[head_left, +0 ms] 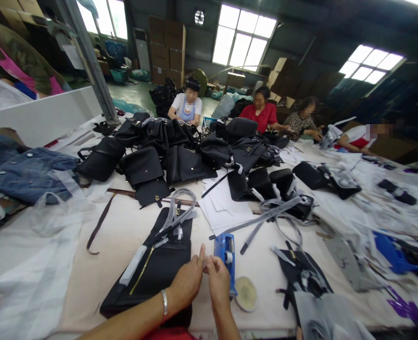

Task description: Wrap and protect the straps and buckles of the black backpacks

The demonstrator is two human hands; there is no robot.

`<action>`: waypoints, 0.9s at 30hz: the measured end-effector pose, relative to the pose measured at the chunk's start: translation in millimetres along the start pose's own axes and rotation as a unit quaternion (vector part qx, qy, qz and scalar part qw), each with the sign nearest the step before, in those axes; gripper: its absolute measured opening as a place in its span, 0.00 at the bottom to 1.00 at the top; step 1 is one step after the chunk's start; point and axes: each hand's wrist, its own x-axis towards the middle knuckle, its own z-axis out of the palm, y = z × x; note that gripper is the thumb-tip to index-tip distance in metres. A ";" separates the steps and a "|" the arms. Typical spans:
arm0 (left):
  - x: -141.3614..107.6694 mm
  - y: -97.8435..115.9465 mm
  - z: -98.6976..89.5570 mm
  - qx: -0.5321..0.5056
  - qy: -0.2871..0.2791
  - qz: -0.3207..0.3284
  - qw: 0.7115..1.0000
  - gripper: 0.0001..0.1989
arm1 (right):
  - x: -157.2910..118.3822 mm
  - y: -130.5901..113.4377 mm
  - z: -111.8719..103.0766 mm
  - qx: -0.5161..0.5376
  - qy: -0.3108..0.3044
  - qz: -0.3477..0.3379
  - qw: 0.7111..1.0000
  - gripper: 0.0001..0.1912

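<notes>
My left hand [188, 279], with a silver bracelet at the wrist, has its index finger pointing up and its other fingers drawn together. Against its fingertips my right hand [218, 278] pinches; whatever lies between the two is too small to make out. Just right of them stands a blue tape dispenser [231, 269] with a roll in it. Under and beside my left forearm lies a black leather backpack [166, 267] with a gold zipper [141, 271]. Its plastic-wrapped straps [186, 198] loop at the top. A small round dish [246, 293] sits right of the dispenser.
Black bags [143, 165] are heaped across the table's far side. White paper sheets [223, 210] lie before them. Another wrapped bag [303, 269] is at right, a denim garment [28, 167] at left. Several co-workers sit opposite, one in a red shirt [262, 117].
</notes>
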 end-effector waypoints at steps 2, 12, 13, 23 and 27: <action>-2.2 0.9 -0.4 -0.007 0.000 -0.016 1.000 0.40 | 1.4 3.0 -1.4 -0.028 0.008 -0.012 1.000 0.17; 5.4 -10.4 -0.1 -0.526 0.004 -0.098 0.845 0.24 | 1.3 14.7 6.8 0.011 -0.007 -0.031 0.999 0.14; 6.1 -11.5 1.3 -0.536 0.003 -0.100 0.838 0.22 | -0.2 12.5 8.9 -0.001 -0.009 -0.043 0.999 0.13; -3.2 -22.2 -14.9 -0.555 -0.037 -0.108 0.824 0.16 | -12.4 21.2 -94.0 -0.298 0.144 -0.026 0.943 0.15; -4.6 -20.7 -15.4 -0.564 -0.056 -0.099 0.818 0.15 | -10.5 45.2 -109.0 -0.282 0.068 0.008 0.957 0.17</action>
